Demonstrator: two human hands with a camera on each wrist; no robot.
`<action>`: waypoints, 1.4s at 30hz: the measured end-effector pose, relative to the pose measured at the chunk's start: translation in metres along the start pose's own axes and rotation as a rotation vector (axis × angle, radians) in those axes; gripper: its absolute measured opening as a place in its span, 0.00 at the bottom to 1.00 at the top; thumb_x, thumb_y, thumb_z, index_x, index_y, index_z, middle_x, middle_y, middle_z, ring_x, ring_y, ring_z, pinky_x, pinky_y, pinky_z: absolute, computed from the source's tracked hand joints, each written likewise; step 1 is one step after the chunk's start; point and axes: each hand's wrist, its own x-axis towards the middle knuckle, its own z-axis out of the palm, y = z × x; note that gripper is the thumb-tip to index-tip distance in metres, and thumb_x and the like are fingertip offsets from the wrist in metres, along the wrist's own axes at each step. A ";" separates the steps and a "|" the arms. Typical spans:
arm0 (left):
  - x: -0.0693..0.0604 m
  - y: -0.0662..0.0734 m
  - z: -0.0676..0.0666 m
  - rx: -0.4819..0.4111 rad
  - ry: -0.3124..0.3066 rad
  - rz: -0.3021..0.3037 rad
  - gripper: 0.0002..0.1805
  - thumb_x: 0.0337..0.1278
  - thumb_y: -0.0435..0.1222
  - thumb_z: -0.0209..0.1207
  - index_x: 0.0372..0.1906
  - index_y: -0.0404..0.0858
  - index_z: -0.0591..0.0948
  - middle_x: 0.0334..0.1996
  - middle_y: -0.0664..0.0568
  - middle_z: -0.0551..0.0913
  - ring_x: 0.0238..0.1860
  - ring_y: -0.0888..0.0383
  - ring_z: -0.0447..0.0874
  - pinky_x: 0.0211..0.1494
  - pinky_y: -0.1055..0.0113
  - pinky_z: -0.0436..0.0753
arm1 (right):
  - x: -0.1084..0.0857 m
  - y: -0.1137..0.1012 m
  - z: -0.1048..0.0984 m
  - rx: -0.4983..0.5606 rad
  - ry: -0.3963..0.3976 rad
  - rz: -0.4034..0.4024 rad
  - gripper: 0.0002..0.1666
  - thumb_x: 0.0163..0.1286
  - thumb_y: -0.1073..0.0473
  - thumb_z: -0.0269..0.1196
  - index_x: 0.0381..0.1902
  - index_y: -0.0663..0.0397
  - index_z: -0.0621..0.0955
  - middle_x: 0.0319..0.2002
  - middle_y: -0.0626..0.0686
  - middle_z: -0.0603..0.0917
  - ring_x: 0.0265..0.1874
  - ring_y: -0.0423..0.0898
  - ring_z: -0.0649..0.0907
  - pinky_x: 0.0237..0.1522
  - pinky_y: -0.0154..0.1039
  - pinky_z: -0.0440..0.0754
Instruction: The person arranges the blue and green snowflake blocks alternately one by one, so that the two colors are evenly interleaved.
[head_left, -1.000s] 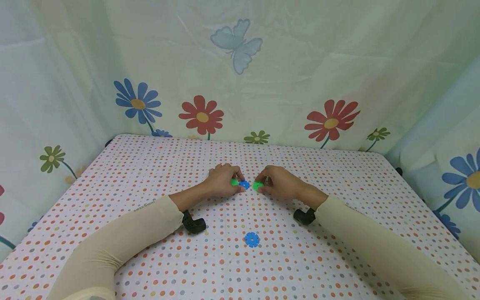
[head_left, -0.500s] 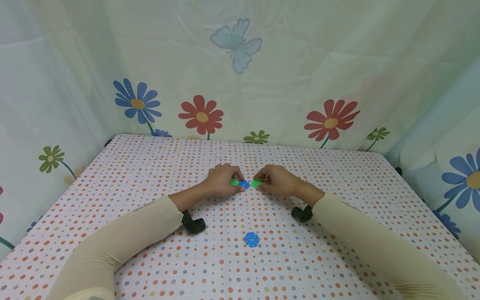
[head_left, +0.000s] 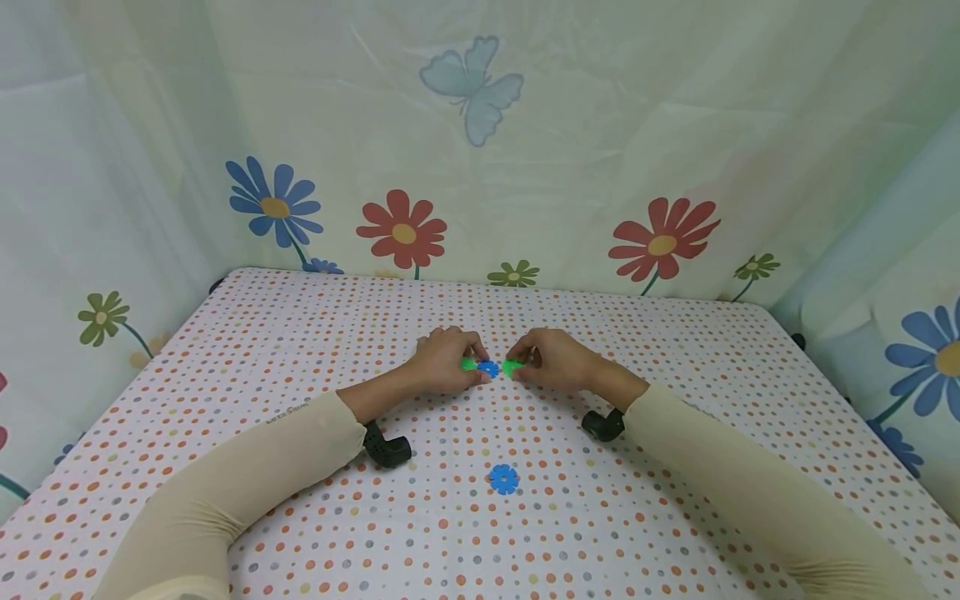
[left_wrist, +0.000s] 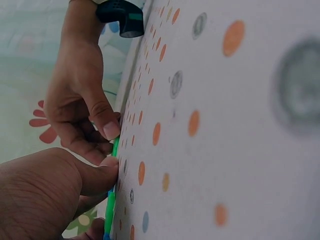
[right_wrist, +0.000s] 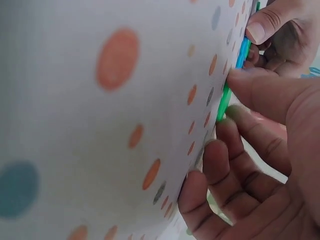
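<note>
In the head view my left hand pinches a blue notched disc between thumb and fingers. A green notched disc sits against it, partly under that hand. Facing it, my right hand pinches another green disc by thumb and index finger. This green disc lies flat, its left edge at or close to the blue disc's right edge; whether they interlock, I cannot tell. Seen edge-on in the left wrist view, a green disc is low over the cloth, with a bit of blue below it.
A loose blue notched disc lies nearer the front on the dotted tablecloth. Black wrist mounts hang under both forearms. A flower-printed curtain surrounds the table at the back and sides.
My right hand has shifted slightly left with its green disc, narrowing the gap to the blue disc. The left hand and the loose blue disc have stayed put.
</note>
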 end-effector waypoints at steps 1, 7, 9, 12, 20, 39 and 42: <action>0.000 0.000 0.000 -0.001 -0.001 0.001 0.14 0.57 0.49 0.66 0.47 0.52 0.83 0.44 0.52 0.80 0.49 0.52 0.74 0.54 0.47 0.71 | 0.000 0.000 0.000 0.002 -0.001 0.001 0.16 0.66 0.55 0.68 0.49 0.54 0.85 0.42 0.50 0.85 0.34 0.41 0.81 0.40 0.38 0.80; 0.000 0.000 0.000 -0.005 0.002 0.003 0.14 0.57 0.49 0.66 0.47 0.51 0.83 0.43 0.53 0.80 0.49 0.52 0.74 0.53 0.47 0.71 | -0.001 -0.002 0.001 0.004 0.004 -0.003 0.15 0.65 0.55 0.68 0.49 0.54 0.85 0.42 0.50 0.85 0.34 0.40 0.81 0.39 0.37 0.79; 0.000 0.000 0.000 -0.003 -0.001 0.002 0.14 0.57 0.49 0.66 0.47 0.51 0.83 0.44 0.53 0.80 0.49 0.53 0.74 0.54 0.47 0.71 | -0.001 -0.002 0.001 0.002 0.005 -0.005 0.15 0.65 0.55 0.68 0.48 0.54 0.85 0.42 0.50 0.85 0.33 0.40 0.80 0.39 0.37 0.79; 0.001 -0.001 0.001 -0.001 -0.004 0.004 0.15 0.57 0.50 0.66 0.47 0.51 0.83 0.44 0.53 0.80 0.49 0.53 0.74 0.54 0.47 0.71 | 0.000 -0.001 0.002 -0.001 0.007 -0.010 0.15 0.65 0.55 0.68 0.48 0.54 0.85 0.42 0.49 0.85 0.33 0.40 0.80 0.38 0.36 0.79; 0.002 -0.002 0.001 0.003 -0.003 0.003 0.15 0.57 0.50 0.66 0.47 0.51 0.83 0.44 0.53 0.80 0.49 0.53 0.74 0.54 0.46 0.71 | -0.002 -0.003 0.001 0.003 0.014 -0.021 0.17 0.65 0.55 0.68 0.50 0.55 0.84 0.39 0.49 0.84 0.30 0.40 0.77 0.35 0.35 0.76; 0.002 -0.001 0.001 0.009 -0.004 -0.002 0.15 0.57 0.50 0.66 0.48 0.51 0.83 0.44 0.52 0.80 0.49 0.52 0.74 0.54 0.46 0.71 | -0.001 -0.003 0.002 -0.016 0.013 -0.047 0.18 0.66 0.54 0.68 0.52 0.55 0.83 0.39 0.49 0.83 0.28 0.39 0.77 0.33 0.35 0.76; 0.002 -0.001 0.002 0.009 -0.005 -0.006 0.15 0.57 0.50 0.66 0.48 0.52 0.83 0.45 0.52 0.80 0.50 0.52 0.74 0.55 0.46 0.71 | -0.002 -0.003 0.001 -0.011 0.022 -0.051 0.18 0.66 0.55 0.67 0.51 0.56 0.83 0.39 0.49 0.84 0.28 0.40 0.77 0.33 0.35 0.76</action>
